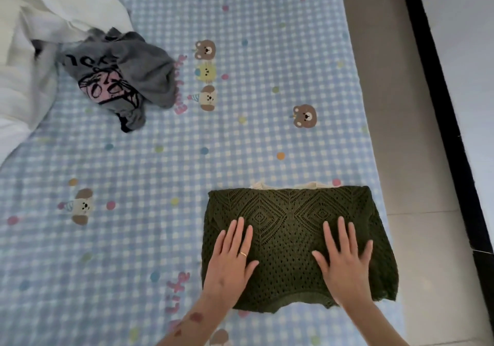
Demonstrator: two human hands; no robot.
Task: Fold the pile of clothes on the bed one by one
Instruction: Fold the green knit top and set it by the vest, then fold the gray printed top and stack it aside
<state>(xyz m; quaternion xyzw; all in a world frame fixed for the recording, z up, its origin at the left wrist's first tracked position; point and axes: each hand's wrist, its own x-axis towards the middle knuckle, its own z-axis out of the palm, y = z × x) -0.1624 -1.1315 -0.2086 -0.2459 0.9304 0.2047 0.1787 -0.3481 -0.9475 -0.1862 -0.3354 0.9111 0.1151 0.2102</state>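
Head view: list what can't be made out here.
- Cream garment under the green knit sweater: only a sliver shows.
- White fabric: cut off by the left edge.
- Grey printed garment: crumpled, lettering unreadable.
- Sweater beneath the left hand and right hand: covered.

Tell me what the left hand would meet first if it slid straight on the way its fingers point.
Probably just more of the green knit top the left hand lies flat on, then its far edge where a cream garment peeks out.
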